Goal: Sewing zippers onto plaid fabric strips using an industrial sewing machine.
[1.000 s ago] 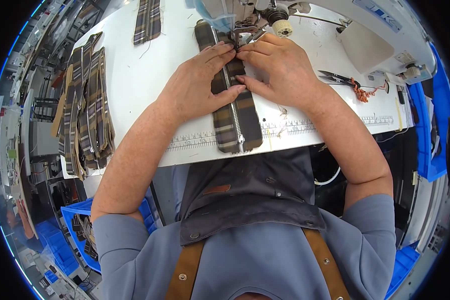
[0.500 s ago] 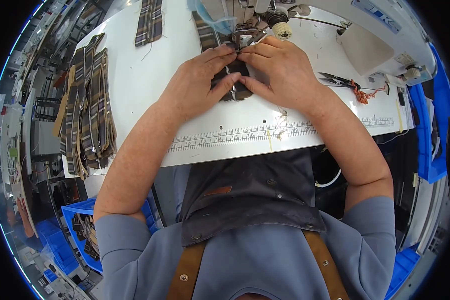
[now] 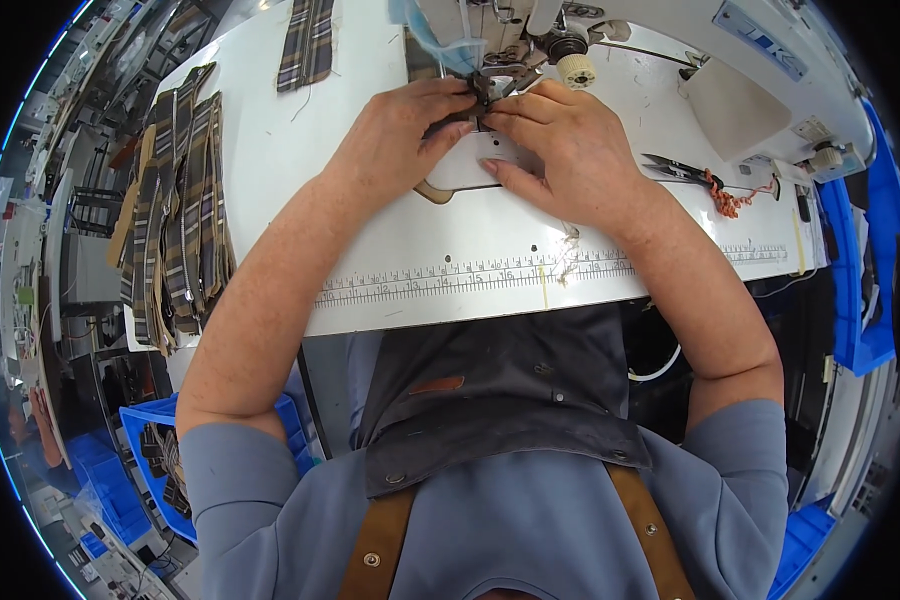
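Note:
A strip of dark plaid fabric lies at the white sewing machine, running beside the presser foot. My left hand holds its near end, fingers on top and thumb tucked at its edge; the palm hides part of it. Close to the foot, the fingertips of my right hand rest at the fabric's end. That hand's thumb stretches out over the bare machine bed, apart from the fingers. The zipper on this strip is hidden now.
Several plaid strips with zippers hang over the table's left edge. Another plaid piece lies at the back. Black thread snips with an orange cord sit right of my right hand. A ruler scale runs along the front edge.
The dark plaid strip has slid away from me, under the presser foot, baring the machine bed between my thumbs. My right thumb has moved apart from the left one.

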Demonstrator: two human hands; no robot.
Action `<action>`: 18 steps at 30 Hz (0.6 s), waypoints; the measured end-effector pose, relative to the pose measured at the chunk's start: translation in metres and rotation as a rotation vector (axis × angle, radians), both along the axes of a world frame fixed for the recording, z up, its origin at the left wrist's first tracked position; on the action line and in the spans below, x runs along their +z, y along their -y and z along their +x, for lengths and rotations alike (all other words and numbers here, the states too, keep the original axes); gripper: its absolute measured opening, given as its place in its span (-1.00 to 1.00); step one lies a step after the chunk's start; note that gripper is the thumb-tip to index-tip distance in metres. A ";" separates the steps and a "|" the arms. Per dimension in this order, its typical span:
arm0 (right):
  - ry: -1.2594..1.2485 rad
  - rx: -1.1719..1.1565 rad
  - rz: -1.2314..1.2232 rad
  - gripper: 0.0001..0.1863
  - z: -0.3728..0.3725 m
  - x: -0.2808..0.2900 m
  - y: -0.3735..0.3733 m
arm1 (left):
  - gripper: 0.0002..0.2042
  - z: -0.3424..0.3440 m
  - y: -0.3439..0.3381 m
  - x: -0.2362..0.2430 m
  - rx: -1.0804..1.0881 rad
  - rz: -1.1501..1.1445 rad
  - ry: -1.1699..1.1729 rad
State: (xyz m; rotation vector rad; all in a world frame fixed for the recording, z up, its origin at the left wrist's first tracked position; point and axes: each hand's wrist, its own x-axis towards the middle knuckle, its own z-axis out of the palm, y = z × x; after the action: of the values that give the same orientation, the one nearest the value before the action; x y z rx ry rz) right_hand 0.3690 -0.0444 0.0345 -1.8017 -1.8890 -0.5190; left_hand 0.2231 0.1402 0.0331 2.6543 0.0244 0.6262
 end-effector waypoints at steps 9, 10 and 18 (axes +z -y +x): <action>-0.019 0.058 -0.013 -0.66 -0.004 0.011 0.001 | -0.66 0.022 -0.035 0.015 -0.068 0.339 -0.170; -0.030 0.050 -0.020 -0.66 -0.004 0.009 0.002 | -0.75 0.021 -0.031 0.020 -0.048 0.356 -0.247; -0.038 0.063 -0.068 -0.67 -0.008 0.015 -0.002 | -0.78 0.013 -0.083 0.042 0.007 1.108 -0.104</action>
State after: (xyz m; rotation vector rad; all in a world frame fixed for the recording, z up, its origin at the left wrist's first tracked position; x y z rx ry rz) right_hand 0.3606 -0.0420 0.0494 -1.7751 -1.9523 -0.4002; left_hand 0.2365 0.2227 0.0747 3.7404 -0.3921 0.6015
